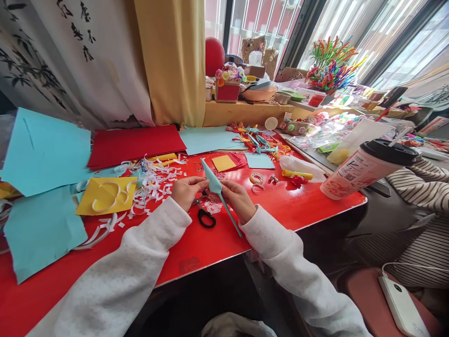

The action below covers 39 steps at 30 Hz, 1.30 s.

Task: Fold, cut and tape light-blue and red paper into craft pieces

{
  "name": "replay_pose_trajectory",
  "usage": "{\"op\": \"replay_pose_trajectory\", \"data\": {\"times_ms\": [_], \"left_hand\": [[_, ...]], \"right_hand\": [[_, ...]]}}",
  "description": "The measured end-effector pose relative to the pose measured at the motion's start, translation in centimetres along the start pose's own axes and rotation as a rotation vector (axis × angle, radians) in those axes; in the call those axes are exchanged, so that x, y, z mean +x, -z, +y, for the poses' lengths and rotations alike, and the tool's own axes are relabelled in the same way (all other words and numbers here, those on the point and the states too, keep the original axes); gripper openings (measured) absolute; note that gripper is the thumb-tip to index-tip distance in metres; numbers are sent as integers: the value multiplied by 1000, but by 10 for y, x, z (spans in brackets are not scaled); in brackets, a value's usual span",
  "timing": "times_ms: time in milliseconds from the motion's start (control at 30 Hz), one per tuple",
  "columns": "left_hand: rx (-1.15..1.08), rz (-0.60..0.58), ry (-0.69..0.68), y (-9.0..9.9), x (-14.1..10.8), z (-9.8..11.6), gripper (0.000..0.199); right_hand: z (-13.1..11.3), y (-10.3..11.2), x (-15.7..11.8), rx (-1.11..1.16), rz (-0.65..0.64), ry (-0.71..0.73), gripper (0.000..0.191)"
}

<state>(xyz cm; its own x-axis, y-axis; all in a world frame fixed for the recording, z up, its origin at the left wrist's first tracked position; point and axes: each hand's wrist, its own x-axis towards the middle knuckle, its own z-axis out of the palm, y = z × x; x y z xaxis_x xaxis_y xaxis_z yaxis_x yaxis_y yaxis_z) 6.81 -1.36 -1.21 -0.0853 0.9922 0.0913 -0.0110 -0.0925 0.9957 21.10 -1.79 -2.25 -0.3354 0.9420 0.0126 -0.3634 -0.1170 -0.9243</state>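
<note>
Both hands meet over the red table, holding one piece of light blue paper [213, 181] folded to a point at the top, with a thin strip trailing down toward the table edge. My left hand [188, 191] pinches its left side between thumb and fingers. On the right side, my right hand [239, 200] is closed on the same paper near where the strip begins. Just under the hands lie black-handled scissors [206, 218], their blades partly hidden by my left fingers. White paper shreds [159, 180] are scattered left of my left hand.
Blue sheets [45, 229], a yellow sheet [121, 185] and red sheets [135, 144] lie left and behind. A tape roll [257, 178], a yellow glue stick [297, 175] and a tall cup [361, 171] stand or lie right. A person's striped sleeve [417, 185] shows at far right.
</note>
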Motion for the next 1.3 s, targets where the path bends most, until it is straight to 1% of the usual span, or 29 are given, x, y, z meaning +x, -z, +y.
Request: {"op": "replay_pose_trajectory", "data": {"times_ms": [100, 333, 700, 833, 900, 1067, 1167, 1300], "left_hand": [[46, 0, -9, 0, 1, 1, 29], [120, 11, -6, -1, 1, 3, 22], [160, 26, 5, -1, 0, 2, 22], [225, 70, 13, -3, -2, 0, 23], [285, 106, -10, -4, -4, -1, 23], [422, 163, -116, -6, -8, -1, 17], [497, 174, -145, -8, -10, 1, 16], [599, 157, -199, -10, -11, 0, 15]], "right_hand": [[0, -1, 0, 4, -8, -10, 24], [-1, -4, 0, 4, 35, -27, 22], [-3, -8, -1, -98, 17, 39, 26], [0, -6, 0, -115, 10, 66, 26], [2, -6, 0, -139, 13, 82, 25], [2, -7, -1, -187, 31, 98, 26], [1, -7, -1, -191, 34, 100, 25], [2, -6, -1, -208, 34, 101, 24]]}}
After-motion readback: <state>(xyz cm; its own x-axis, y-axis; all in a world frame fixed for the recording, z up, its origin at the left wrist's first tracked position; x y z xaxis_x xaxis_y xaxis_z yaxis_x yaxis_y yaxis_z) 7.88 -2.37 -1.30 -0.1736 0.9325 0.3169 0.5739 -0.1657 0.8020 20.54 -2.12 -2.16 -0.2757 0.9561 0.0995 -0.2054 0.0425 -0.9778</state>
